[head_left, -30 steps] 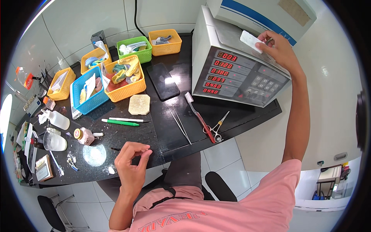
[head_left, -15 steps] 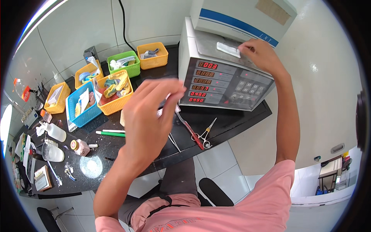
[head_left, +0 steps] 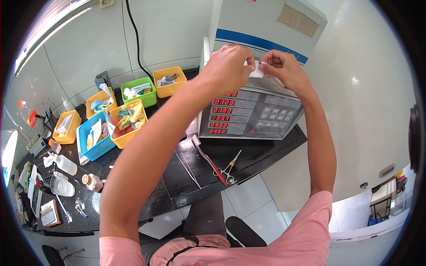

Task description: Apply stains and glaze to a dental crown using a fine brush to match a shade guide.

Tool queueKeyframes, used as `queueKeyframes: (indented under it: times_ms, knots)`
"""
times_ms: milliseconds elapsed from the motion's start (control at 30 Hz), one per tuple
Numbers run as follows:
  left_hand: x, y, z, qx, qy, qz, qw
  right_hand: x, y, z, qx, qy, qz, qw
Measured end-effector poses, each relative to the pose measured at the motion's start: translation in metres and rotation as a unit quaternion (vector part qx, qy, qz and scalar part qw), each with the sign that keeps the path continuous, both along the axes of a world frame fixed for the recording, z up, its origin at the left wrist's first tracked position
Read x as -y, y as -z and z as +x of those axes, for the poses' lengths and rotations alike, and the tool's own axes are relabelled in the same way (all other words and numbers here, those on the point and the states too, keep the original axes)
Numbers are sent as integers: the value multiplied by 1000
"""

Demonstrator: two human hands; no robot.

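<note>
Both hands meet over the flat metal top of a grey machine [head_left: 284,116] with a keypad and red digit displays. Between them is a small folded white pad [head_left: 256,71], which looks like gauze or soft cloth. My left hand [head_left: 230,64] pinches its left end, partly hiding it. The fingertips of my right hand [head_left: 286,71] pinch the other end. Above and behind my hands is the machine's raised upper housing [head_left: 262,22] with a blue stripe. In front of the machine lie a red-handled toothbrush [head_left: 211,162], a scissor-handled clamp [head_left: 231,167] and tweezers [head_left: 190,172].
Left of the machine stand several plastic baskets, among them a blue one [head_left: 103,152], a green one [head_left: 151,97] and a yellow one [head_left: 171,91]. Farther left are a white spray bottle [head_left: 65,164], a jar [head_left: 92,182] and a clear cup [head_left: 64,188]. My left forearm crosses the dark counter.
My left hand has moved up and right from above the counter to the white pad. The pad is now lifted and held by both hands. More display rows are brightly lit.
</note>
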State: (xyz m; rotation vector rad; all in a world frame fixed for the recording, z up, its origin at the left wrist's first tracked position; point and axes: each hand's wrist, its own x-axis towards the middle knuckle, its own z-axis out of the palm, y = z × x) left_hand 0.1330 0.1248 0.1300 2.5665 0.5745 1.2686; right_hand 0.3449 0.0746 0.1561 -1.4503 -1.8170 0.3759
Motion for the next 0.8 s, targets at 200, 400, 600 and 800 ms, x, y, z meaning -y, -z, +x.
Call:
queueKeyframes:
  times_ms: [200, 400, 600, 800]
  knots:
    - [-16, -17, 1, -77, 41, -88, 992, -2, 5, -1, -58, -23, 46, 997]
    - [-18, -9, -3, -31, 34, -85, 995, 4, 7, -6, -107, -12, 27, 994]
    - [-20, -3, 3, 12, 45, -19, 999, 3, 7, -3, -96, -2, 14, 995]
    - [-14, -8, 1, 4, 29, -29, 999, 2, 7, -4, -100, 3, 15, 995]
